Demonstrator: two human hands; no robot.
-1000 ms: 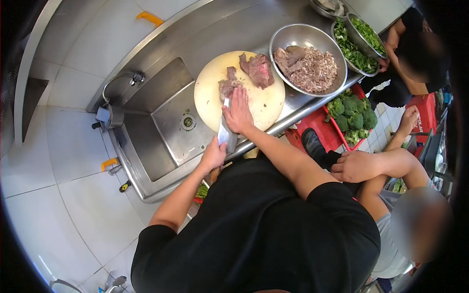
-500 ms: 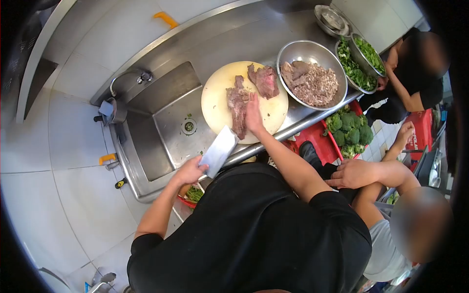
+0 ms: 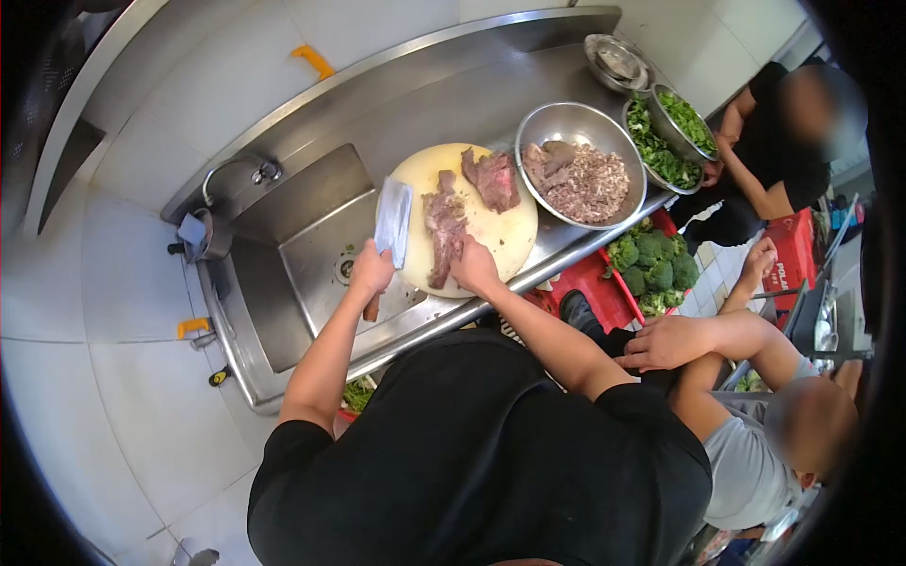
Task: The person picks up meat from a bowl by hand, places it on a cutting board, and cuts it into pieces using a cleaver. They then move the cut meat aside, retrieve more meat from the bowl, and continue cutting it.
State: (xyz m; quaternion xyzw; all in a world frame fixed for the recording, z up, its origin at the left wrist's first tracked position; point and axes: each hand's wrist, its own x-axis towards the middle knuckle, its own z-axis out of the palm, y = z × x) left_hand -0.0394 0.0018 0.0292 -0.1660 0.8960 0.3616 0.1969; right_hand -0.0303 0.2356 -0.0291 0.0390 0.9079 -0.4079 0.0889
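Note:
My left hand [image 3: 374, 271] is wrapped round the wooden handle of a cleaver [image 3: 393, 226]. Its wide blade stands over the left edge of the round, pale yellow cutting board [image 3: 510, 236]. A long piece of cooked meat [image 3: 442, 226] lies across the middle of the board. At its near right side, the curled fingers of my right hand [image 3: 477, 268] grip the meat; the fingertips are partly hidden. Farther back on the board rests a second, pinker chunk of meat [image 3: 493, 180], apart from both hands.
A steel bowl [image 3: 542, 117] of chopped meat stands right of the board. Left is a sink basin [image 3: 311, 222] with a faucet [image 3: 264, 174]. Bowls of leafy greens [image 3: 661, 151] sit farther right. Below are broccoli [image 3: 656, 259] in a red crate and two people sitting nearby.
The cleaver has swung up and left, from the board's near edge to its left edge. My right hand has shifted down along the meat, its fingers now curled. The view has also shifted slightly.

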